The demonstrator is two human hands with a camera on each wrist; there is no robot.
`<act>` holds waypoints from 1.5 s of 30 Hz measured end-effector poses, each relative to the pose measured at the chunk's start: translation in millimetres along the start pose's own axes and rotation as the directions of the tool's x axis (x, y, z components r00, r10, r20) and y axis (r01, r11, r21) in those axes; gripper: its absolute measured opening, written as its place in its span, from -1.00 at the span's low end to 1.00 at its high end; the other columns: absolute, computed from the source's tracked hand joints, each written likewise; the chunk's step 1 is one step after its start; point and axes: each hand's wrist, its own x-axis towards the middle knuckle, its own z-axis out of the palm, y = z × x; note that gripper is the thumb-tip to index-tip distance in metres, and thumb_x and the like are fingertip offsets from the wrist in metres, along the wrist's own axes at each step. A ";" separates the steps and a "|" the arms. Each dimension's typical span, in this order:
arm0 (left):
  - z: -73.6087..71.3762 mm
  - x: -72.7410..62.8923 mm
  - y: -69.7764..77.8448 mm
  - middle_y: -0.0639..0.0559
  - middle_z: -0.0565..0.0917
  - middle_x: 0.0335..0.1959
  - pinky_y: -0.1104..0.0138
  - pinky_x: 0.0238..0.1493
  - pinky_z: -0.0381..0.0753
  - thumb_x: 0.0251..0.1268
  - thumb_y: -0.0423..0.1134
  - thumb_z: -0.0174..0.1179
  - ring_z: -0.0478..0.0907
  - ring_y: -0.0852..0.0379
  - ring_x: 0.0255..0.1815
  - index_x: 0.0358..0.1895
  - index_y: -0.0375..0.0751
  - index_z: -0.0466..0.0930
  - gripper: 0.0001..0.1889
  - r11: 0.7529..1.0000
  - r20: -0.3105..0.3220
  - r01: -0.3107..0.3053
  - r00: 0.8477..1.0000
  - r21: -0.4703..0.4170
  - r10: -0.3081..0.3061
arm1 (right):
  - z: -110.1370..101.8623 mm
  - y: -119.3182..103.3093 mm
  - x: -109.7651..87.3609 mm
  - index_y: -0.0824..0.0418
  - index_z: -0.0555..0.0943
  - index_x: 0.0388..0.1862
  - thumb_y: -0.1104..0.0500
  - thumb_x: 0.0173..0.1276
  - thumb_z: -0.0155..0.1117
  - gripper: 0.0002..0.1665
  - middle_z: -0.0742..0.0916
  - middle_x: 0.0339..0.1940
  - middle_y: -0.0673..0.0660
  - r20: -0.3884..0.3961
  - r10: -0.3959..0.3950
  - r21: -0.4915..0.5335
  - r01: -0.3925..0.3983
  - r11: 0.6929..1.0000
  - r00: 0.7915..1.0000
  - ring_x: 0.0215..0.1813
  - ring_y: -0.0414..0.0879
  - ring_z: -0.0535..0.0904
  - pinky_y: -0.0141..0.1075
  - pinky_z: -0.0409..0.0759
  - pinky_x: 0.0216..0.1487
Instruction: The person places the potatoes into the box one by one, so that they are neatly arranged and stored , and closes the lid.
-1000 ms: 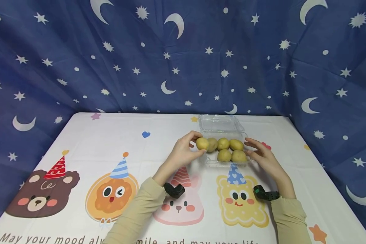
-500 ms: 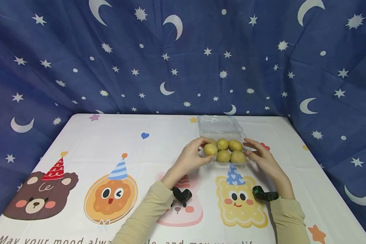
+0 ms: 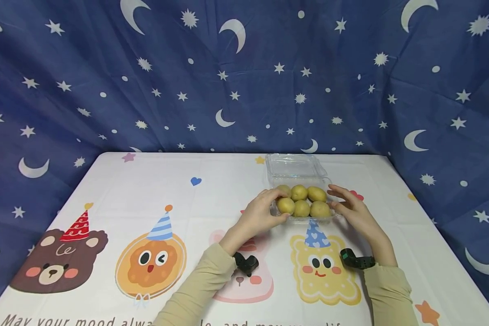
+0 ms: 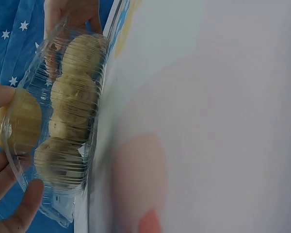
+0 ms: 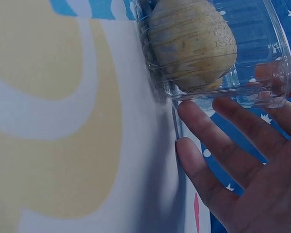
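A clear hinged plastic container [image 3: 305,219] stands on the table with its lid [image 3: 295,164] laid back behind it. Several potatoes [image 3: 299,193] sit inside in two rows. At the front left corner my left hand [image 3: 257,216] holds a potato [image 3: 286,206] between thumb and fingers. In the left wrist view this potato [image 4: 23,121] sits high beside the container's rim, above the others. My right hand [image 3: 350,209] rests against the right side of the container; in the right wrist view its fingers [image 5: 228,145] are extended and spread by the clear wall.
A white cloth printed with cartoon faces, such as a brown bear [image 3: 57,260] and a yellow biscuit [image 3: 326,280], covers the table. Behind rises a blue curtain [image 3: 212,81] with moons and stars. Each wrist wears a black band [image 3: 356,260].
My left hand has moved right and toward the front with the potato, from the container's back left to its front left corner. The right hand stays beside the container.
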 end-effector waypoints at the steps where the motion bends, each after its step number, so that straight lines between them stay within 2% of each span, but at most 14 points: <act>1: 0.3 0.1 0.0 0.12 0.62 0.08 0.25 0.16 0.51 0.11 -0.10 0.34 0.50 0.16 0.11 0.11 -0.02 0.52 -0.55 1.000 0.005 0.001 1.000 0.000 -0.001 | 0.0 -0.2 -0.2 0.25 0.18 0.48 0.15 0.50 0.02 -0.38 0.46 0.34 0.40 0.001 0.000 0.000 0.000 1.000 1.000 -0.08 -0.57 0.53 -0.61 0.46 -0.06; 9: 1.0 -0.7 0.3 0.12 0.59 0.07 0.30 0.15 0.48 0.14 -0.10 0.30 0.46 0.16 0.10 0.12 -0.01 0.51 -0.56 1.000 0.021 -0.001 1.000 0.003 0.001 | -0.3 -1.4 -1.3 0.26 0.18 0.48 0.17 0.50 0.01 -0.38 0.46 0.34 0.41 0.000 -0.006 0.000 0.006 1.000 1.000 -0.08 -0.58 0.53 -0.61 0.46 -0.07; 19: 2.0 -3.3 -1.1 0.15 0.59 -0.02 0.36 0.02 0.47 0.20 -0.08 0.28 0.45 0.13 0.00 0.00 -0.10 0.61 -0.67 1.000 0.023 -0.023 0.999 -0.008 0.023 | 0.7 -1.2 -2.2 0.25 0.19 0.48 0.16 0.50 0.01 -0.38 0.46 0.34 0.40 -0.004 -0.006 -0.015 0.006 1.000 1.000 -0.08 -0.58 0.52 -0.62 0.45 -0.07; 27: 1.7 -3.8 -3.4 0.10 0.60 -0.01 0.32 0.08 0.47 0.22 -0.10 0.28 0.45 0.12 0.03 0.01 -0.13 0.60 -0.67 0.999 0.027 -0.039 0.999 -0.034 0.040 | 1.5 -1.2 -2.1 0.27 0.19 0.47 0.17 0.50 0.01 -0.39 0.46 0.33 0.41 -0.002 -0.012 -0.009 0.012 1.000 1.000 -0.08 -0.58 0.52 -0.62 0.45 -0.07; 32: 0.3 -2.2 -8.2 0.02 0.64 0.00 0.30 0.04 0.55 0.24 -0.18 0.27 0.51 0.07 0.05 0.05 -0.17 0.58 -0.67 0.990 0.016 -0.026 0.999 -0.138 0.028 | 1.2 -1.3 -1.8 0.26 0.18 0.48 0.16 0.50 0.01 -0.38 0.46 0.34 0.40 0.002 -0.010 -0.011 0.010 1.000 1.000 -0.08 -0.58 0.52 -0.62 0.45 -0.07; 38: -5.1 -1.8 -9.6 -0.10 0.67 -0.02 0.33 -0.07 0.63 0.29 -0.26 0.20 0.59 0.03 0.03 0.05 -0.25 0.58 -0.71 0.941 -0.031 0.024 0.999 -0.339 -0.037 | 0.0 -1.5 -1.4 0.26 0.17 0.48 0.15 0.51 0.01 -0.37 0.45 0.34 0.40 0.006 -0.008 -0.005 0.008 1.000 1.000 -0.07 -0.56 0.53 -0.61 0.46 -0.07; 45: -8.7 -0.1 -12.3 -0.02 0.70 -0.04 0.41 -0.11 0.59 0.31 -0.26 0.18 0.61 0.09 0.00 0.01 -0.20 0.61 -0.75 0.912 -0.072 0.079 0.990 -0.402 -0.118 | 0.1 -0.3 0.7 0.30 0.16 0.48 0.16 0.50 0.01 -0.37 0.46 0.32 0.44 0.005 -0.025 0.015 0.025 1.000 1.000 -0.08 -0.56 0.53 -0.63 0.46 -0.07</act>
